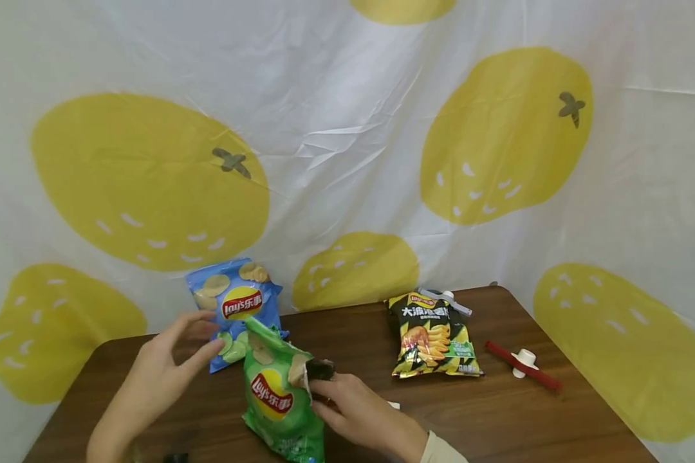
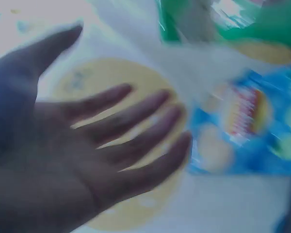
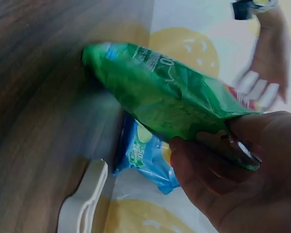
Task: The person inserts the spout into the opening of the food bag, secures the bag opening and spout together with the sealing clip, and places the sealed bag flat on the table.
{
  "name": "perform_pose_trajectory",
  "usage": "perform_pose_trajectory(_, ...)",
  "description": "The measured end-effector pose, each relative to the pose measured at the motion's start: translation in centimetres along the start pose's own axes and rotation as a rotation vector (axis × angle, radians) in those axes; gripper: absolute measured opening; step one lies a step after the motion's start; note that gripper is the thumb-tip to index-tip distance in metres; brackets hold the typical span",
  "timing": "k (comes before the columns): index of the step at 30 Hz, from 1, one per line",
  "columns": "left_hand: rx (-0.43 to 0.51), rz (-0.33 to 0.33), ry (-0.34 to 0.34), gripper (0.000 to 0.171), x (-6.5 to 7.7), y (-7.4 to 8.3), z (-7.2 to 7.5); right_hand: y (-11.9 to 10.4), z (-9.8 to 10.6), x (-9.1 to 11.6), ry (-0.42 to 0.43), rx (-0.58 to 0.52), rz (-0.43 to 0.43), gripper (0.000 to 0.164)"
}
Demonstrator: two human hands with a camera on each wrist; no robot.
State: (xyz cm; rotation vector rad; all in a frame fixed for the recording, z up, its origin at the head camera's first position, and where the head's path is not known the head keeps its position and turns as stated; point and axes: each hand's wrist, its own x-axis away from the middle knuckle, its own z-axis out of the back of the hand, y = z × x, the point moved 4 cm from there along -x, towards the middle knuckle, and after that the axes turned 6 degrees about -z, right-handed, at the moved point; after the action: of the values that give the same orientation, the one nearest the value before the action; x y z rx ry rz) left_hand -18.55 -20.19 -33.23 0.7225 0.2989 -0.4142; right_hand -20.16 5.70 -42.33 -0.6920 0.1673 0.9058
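Observation:
My right hand [image 1: 361, 411] pinches the top corner of a green Lay's chip bag [image 1: 278, 392], whose torn top edge shows a silvery inside. The bag stands tilted above the table, its bottom close to the tabletop in the right wrist view. My left hand [image 1: 159, 370] is raised to the left of the bag, apart from it, with fingers spread and nothing in them; the left wrist view shows its straight fingers [image 2: 131, 131]. Behind the green bag a blue Lay's bag [image 1: 231, 296] leans against the backdrop, partly hidden.
A black chip bag [image 1: 434, 341] with a grey clip [image 1: 446, 299] across its top lies at the back right. Right of it is a red bag clip [image 1: 524, 366] with a white knob. A white clip [image 3: 82, 204] lies near my right hand on the brown table [image 1: 498, 424].

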Motion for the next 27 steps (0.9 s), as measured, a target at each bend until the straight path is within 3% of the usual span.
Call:
perform_pose_trajectory(3,0.057,0.116,-0.203,0.073,0.5,-3.6,-2.3,0.1,-0.2,0.0,0.009,-0.001,-0.012,0.012)
perform_pose_trajectory(5,0.124,0.159,-0.327,0.088,0.9,-5.5,-4.3,0.1,-0.3,-0.1,0.026,0.0,-0.002,0.017)
perform_pose_trajectory(8,0.265,0.181,-0.408,0.095,1.6,-7.3,-6.6,-0.4,-0.6,-0.2,0.043,0.006,0.031,0.021)
perform_pose_trajectory(13,0.405,0.142,-0.393,0.074,3.0,-8.8,-7.8,-1.6,-1.8,-1.0,0.021,0.043,0.019,0.02)
perform_pose_trajectory(16,0.383,0.098,-0.349,0.063,3.7,-9.1,-7.8,-2.1,-2.3,-2.3,-0.011,0.083,-0.083,0.015)
perform_pose_trajectory(20,0.372,0.08,-0.304,0.065,4.5,-9.3,-7.6,-2.4,-2.5,-3.5,-0.088,0.111,-0.258,0.028)
perform_pose_trajectory(22,0.393,0.083,-0.3,0.066,4.8,-9.3,-7.9,-2.4,-2.8,-3.7,-0.106,0.099,-0.313,0.021)
perform_pose_trajectory(24,0.417,0.082,-0.302,0.064,5.0,-9.3,-8.2,-2.4,-3.1,-3.7,-0.109,0.079,-0.317,0.007)
perform_pose_trajectory(27,0.435,0.076,-0.307,0.064,5.2,-9.3,-8.8,-2.4,-3.7,-3.6,-0.113,0.056,-0.282,0.029)
